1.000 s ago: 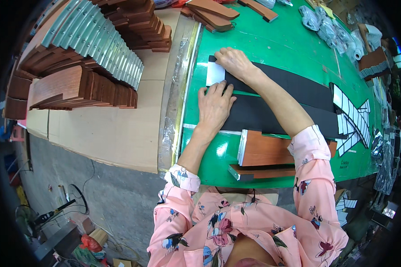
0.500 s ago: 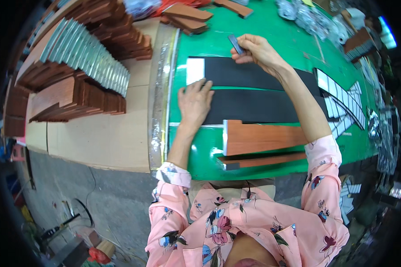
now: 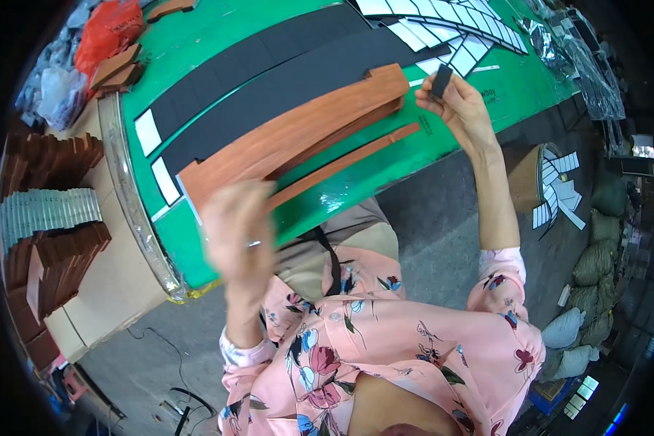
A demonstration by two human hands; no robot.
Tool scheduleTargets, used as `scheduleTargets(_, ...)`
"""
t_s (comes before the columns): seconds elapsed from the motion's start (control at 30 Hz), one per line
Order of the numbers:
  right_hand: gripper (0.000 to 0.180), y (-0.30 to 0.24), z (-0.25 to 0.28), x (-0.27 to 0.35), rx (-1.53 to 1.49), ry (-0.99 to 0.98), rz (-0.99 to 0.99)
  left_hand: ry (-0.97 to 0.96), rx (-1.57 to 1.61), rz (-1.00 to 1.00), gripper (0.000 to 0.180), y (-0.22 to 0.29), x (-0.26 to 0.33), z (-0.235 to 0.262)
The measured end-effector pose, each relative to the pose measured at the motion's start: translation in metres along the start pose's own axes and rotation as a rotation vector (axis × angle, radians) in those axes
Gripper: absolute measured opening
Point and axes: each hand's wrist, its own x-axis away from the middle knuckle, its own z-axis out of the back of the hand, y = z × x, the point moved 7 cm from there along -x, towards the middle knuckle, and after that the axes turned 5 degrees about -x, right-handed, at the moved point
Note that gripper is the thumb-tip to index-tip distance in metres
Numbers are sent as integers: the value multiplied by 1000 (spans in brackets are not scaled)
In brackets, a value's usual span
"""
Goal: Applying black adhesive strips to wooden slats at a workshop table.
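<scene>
My right hand (image 3: 461, 112) pinches a small black rectangular pad (image 3: 442, 81) between thumb and fingers, just past the right end of a reddish-brown wooden board (image 3: 298, 134). Smeared by motion, my left hand (image 3: 240, 229) is over the near left end of that board; its fingers cannot be made out. A thinner wooden piece (image 3: 349, 163) lies along the board's near side. Beyond the board, two long black strips (image 3: 240, 80) scored into pads lie side by side, each with a bare white backing patch (image 3: 166, 182) at its left end.
White backing sheets with black grid lines (image 3: 465, 29) are heaped at the table's far right. Stacked wooden pieces (image 3: 65, 254) stand on cardboard at left, near a red plastic bag (image 3: 109, 33). A box of white scraps (image 3: 552, 182) sits below the green table's (image 3: 320, 203) right side.
The view has turned to the right. My left hand has left the black strip for the board's left end. My right hand, still holding the pad, has moved to the board's right end.
</scene>
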Motion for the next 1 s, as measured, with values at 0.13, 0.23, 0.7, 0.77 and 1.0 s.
scheduleTargets(0.13, 32, 26, 44, 45, 123, 297, 56, -144, 88, -161, 24, 52, 1, -101)
scheduleTargets(0.23, 30, 51, 56, 59, 146, 394, -7, -252, 45, -116, 29, 61, -7, -149)
scheduleTargets(0.7, 23, 58, 42, 65, -90, 181, -153, -426, -19, 140, 28, 48, -11, -206)
scheduleTargets(0.77, 23, 59, 26, 64, -245, 129, -220, -310, 12, 51, 28, 55, -14, -193)
scheduleTargets(1.0, 26, 62, 16, 75, -326, 15, -276, -332, 107, 37, 28, 67, -18, -178)
